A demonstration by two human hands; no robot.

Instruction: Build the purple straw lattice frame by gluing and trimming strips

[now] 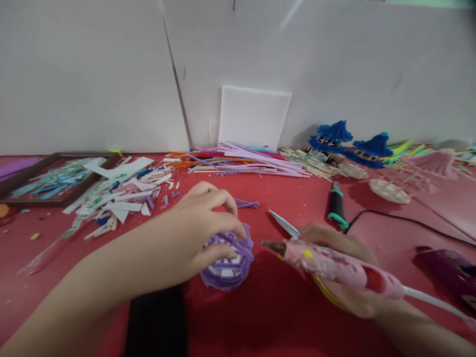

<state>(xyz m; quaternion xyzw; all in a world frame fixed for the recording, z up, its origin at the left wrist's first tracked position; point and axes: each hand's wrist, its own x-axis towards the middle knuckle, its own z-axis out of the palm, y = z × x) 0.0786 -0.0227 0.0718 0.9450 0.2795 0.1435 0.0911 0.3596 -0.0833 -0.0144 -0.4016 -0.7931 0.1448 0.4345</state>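
Near the middle of the red table lies a small round craft piece (226, 280), made of purple pipe-cleaner strips over a white base. My left hand (208, 218) reaches over it from the left, thumb and fingers closed on its top strips. In my right hand (345, 248) is a pink glue gun (334, 265), its dark nozzle pointing left, just short of the purple piece. A pair of scissors (284, 224) is also in that hand, blades forward and a yellow handle loop showing beneath. Several cut purple strips (246, 203) lie just behind the piece.
Pipe cleaners (253, 161) lie in a row along the wall. Paper and stick scraps (122, 193) heap beside a brown frame (59, 202) on the left. To the right are a teal-black cutter (336, 206), a black cable (401, 219), a purple stapler-like tool (448, 272) and blue-roofed models (372, 148).
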